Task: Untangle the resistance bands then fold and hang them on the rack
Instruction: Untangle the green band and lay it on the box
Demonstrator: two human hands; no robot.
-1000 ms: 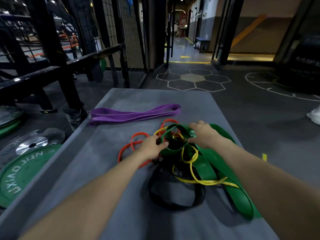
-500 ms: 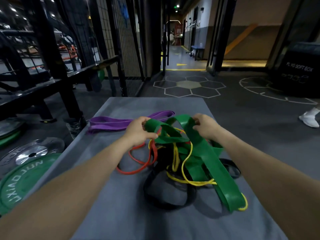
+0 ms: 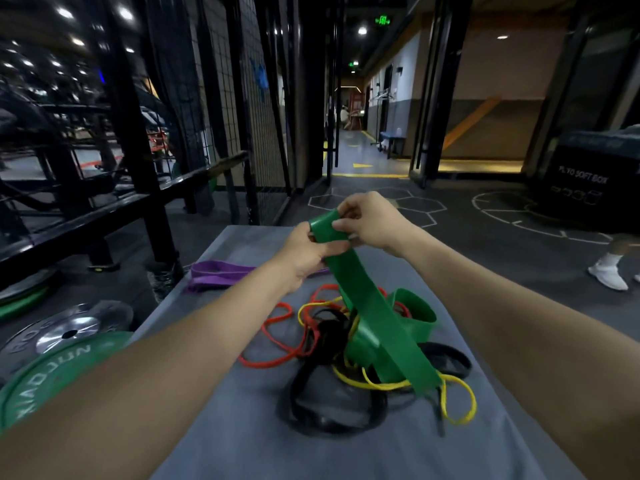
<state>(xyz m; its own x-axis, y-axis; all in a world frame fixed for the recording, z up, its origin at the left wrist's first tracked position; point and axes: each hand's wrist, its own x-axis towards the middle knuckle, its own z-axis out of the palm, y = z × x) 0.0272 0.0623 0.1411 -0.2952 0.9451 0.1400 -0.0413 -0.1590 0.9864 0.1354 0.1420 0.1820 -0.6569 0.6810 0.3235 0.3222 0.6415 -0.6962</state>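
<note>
While the orange band [image 3: 277,344], yellow band [image 3: 453,403] and black band [image 3: 332,407] are lying tangled on the grey mat [image 3: 242,427], the left hand [image 3: 304,254] and right hand [image 3: 374,220] are pinching the wide green band's [image 3: 374,323] raised upper end above them.

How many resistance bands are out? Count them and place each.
5, perhaps more hidden: wide green rubber band held up; thin red, thin yellow and black tangled beneath; purple apart, left.

surface: a grey padded bench [image 3: 221,427] is seen, running away from the viewer.
below the grip: a tangle of red band [image 3: 273,362], yellow band [image 3: 460,410], black band [image 3: 304,403] and green band [image 3: 381,327] is laid on it.
left of the grip: a purple band [image 3: 214,273] is laid flat, apart from the tangle.
</note>
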